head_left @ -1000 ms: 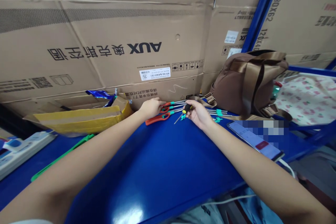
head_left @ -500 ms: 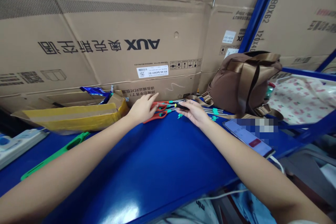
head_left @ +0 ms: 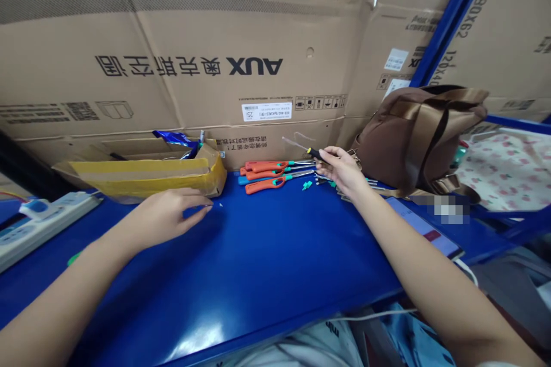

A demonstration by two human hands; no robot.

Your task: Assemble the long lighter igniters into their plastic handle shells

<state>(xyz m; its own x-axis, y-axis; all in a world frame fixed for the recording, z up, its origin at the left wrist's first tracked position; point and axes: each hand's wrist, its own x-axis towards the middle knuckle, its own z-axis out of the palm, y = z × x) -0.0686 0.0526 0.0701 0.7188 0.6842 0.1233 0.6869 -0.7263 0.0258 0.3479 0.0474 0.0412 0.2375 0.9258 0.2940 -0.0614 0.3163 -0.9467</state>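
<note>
A screwdriver [head_left: 316, 153] is pinched at its black handle by the right hand [head_left: 344, 171], its shaft tilted up leftward near orange lighters [head_left: 266, 167] laid on the blue table [head_left: 275, 252]. The left hand [head_left: 167, 215] is half-curled beside a yellow-taped carton [head_left: 146, 178]; whether anything is gripped there cannot be made out.

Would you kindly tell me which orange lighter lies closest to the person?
The frontmost orange lighter, the one lowest in the picture; the other orange lighters lie behind it, nearer the cardboard.
</note>
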